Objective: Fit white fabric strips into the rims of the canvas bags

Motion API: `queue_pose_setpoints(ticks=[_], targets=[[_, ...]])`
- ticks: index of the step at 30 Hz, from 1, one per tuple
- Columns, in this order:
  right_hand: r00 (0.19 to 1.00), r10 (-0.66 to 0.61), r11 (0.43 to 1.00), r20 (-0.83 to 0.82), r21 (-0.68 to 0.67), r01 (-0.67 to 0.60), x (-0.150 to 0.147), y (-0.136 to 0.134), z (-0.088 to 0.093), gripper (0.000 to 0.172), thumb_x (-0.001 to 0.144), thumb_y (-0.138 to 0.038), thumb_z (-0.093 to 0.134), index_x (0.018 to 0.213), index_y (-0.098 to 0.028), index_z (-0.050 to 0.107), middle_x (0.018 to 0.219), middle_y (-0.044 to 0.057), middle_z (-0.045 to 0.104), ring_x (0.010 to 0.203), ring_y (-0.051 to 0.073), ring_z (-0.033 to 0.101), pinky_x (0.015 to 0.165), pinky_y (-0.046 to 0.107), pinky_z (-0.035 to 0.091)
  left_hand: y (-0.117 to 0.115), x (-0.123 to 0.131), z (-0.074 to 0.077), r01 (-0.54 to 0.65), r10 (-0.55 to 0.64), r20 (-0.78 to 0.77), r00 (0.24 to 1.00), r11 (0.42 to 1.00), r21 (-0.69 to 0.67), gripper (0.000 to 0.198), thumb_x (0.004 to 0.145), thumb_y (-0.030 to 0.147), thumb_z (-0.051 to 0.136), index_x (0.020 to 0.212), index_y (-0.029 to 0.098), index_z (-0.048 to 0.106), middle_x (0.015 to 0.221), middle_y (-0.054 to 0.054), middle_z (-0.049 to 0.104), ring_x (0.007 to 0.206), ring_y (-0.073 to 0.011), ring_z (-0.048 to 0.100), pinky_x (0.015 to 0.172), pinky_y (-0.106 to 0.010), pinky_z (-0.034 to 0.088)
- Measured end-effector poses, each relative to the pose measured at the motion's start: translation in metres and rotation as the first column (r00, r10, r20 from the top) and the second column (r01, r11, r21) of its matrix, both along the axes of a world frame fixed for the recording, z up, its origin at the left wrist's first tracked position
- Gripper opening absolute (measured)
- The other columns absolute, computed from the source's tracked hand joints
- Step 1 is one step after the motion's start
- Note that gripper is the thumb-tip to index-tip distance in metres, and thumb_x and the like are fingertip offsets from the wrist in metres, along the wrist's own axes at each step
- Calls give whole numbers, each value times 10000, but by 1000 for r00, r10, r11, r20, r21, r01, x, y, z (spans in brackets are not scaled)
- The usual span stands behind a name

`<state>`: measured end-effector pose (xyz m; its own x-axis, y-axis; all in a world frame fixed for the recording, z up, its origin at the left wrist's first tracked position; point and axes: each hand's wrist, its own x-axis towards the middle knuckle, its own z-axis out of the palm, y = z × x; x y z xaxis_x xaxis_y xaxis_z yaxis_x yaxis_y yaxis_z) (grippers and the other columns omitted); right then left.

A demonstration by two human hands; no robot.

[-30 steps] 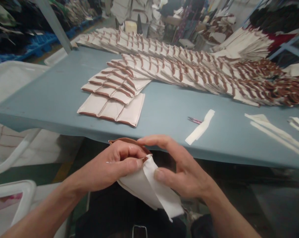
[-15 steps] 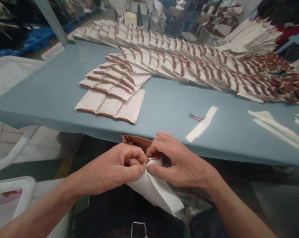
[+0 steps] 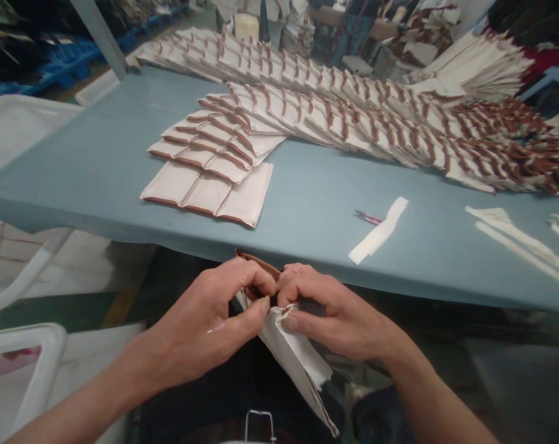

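A cream cloth piece (image 3: 286,345) with brown edging is hanging folded and slanting above the lap, just off the tabletop (image 3: 307,203). Its top is bunching, so this one seems unfinished, while similar panels (image 3: 203,190) are lying flat in overlapping layers, apparently done. The right hand (image 3: 335,314) is pinching its gathered edge; the left hand (image 3: 224,314) is curling beside it, its grip unclear. Beyond, snips (image 3: 368,217) are resting against a pale strip (image 3: 380,230).
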<state>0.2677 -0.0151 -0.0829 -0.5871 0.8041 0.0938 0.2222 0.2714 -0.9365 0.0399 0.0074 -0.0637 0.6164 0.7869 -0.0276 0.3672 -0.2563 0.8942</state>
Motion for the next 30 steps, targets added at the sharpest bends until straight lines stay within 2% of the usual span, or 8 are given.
queue_pose_setpoints(ticks=[1, 3, 6, 9, 12, 16, 21, 30], targets=[[1000, -9, 1000, -4, -4, 9, 0, -1, 0, 195, 1035, -318, 608, 876, -207, 589, 898, 17, 613, 879, 180, 552, 901, 357, 441, -3, -1, 0, -59, 58, 7, 998, 992, 110, 127, 934, 196, 568, 859, 202, 670, 905, -14, 719, 845, -166, 653, 803, -255, 492], [1000, -30, 999, 9, -11, 30, -1, -2, 0, 235, 1048, -371, 595, 878, -209, 595, 912, 28, 627, 895, 188, 564, 900, 360, 450, -10, -2, 1, -136, 138, 8, 990, 968, 211, 162, 923, 196, 579, 775, 203, 644, 782, 3, 683, 725, -146, 629, 713, -237, 482], [998, -63, 998, 31, 7, 63, -1, -4, -2, 301, 1061, -446, 564, 881, -207, 605, 908, 37, 635, 911, 200, 567, 888, 365, 454, -24, -1, -1, -110, 113, -41, 993, 990, 85, 233, 922, 190, 567, 696, 204, 622, 596, 54, 563, 519, -97, 496, 512, -205, 380], [995, -94, 994, 34, 55, 92, -2, -5, -5, 315, 1072, -460, 540, 890, -210, 600, 905, 39, 643, 922, 204, 571, 885, 366, 455, -33, 2, -5, -104, 100, -65, 993, 992, -66, 227, 941, 216, 556, 753, 193, 682, 620, 49, 597, 537, -96, 502, 523, -193, 388], [994, -92, 987, 57, 139, 83, -3, -6, -3, 250, 1082, -387, 532, 904, -218, 577, 895, 34, 653, 904, 200, 579, 909, 376, 459, -34, 5, -7, -123, 121, -22, 992, 979, -163, 241, 965, 262, 541, 825, 184, 721, 669, 36, 636, 576, -106, 527, 558, -195, 414], [969, -109, 954, 220, 296, 40, -5, -10, 6, 151, 1076, -246, 513, 932, -225, 553, 885, 30, 651, 879, 199, 585, 1050, 453, 421, -30, 4, -8, -116, 117, -10, 993, 960, -256, 238, 943, 257, 527, 788, 173, 686, 657, 33, 619, 584, -113, 522, 552, -200, 408], [912, -170, 904, 373, 427, -6, -8, -16, 11, 135, 1048, -180, 522, 929, -229, 562, 865, 28, 679, 912, 216, 596, 1134, 507, 373, -29, -1, -11, -113, 95, -78, 992, 955, -274, 259, 957, 292, 535, 795, 175, 699, 708, 9, 688, 650, -141, 594, 602, -223, 436], [894, -218, 884, 392, 468, 10, -11, -17, 6, 130, 1047, -195, 541, 924, -202, 585, 855, 43, 691, 895, 228, 614, 1122, 515, 384, -26, 0, -7, -95, 71, -102, 992, 963, -253, 265, 938, 286, 545, 731, 172, 664, 642, 30, 619, 591, -113, 519, 548, -207, 386]])
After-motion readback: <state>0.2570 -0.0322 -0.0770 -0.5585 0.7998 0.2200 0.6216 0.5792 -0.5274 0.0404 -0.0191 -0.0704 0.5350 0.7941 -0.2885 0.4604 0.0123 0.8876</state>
